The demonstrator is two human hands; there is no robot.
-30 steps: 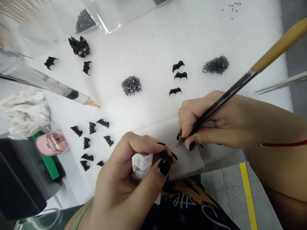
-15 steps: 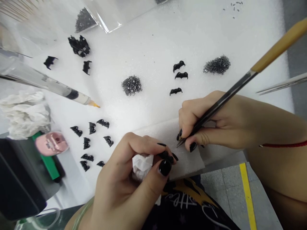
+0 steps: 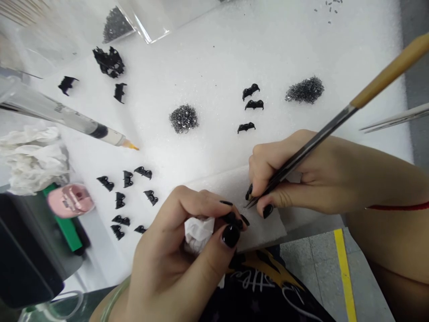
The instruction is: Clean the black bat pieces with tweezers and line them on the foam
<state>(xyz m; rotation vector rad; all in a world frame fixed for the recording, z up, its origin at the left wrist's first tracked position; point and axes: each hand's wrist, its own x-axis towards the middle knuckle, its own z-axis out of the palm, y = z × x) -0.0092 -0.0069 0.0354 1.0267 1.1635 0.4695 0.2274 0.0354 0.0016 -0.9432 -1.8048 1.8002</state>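
My left hand (image 3: 167,259) is closed, pinching a small black bat-shaped part (image 3: 238,223) between thumb and fingertips. A crumpled white tissue (image 3: 198,232) is tucked in the same hand's curled fingers. In my right hand (image 3: 301,183) is a pair of dark metal tweezers (image 3: 313,145) with a tan upper end, held like a pen. The tweezer tips point down-left, slightly right of the pinched part and apart from it. Whether they hold anything is too small to tell. A white sheet (image 3: 264,223) lies beneath the tips.
Several black bat-shaped parts (image 3: 150,197) lie left of my hands, and three more (image 3: 254,105) lie ahead. Two piles of tiny dark pieces (image 3: 183,119) rest on the white foam (image 3: 221,58). At left are a syringe (image 3: 100,130) with an orange tip and a pink sharpener-like object (image 3: 70,200).
The tweezers and my right hand have shifted slightly left and down, bringing the tips nearer the black part. My left hand keeps its grip, almost unmoved.
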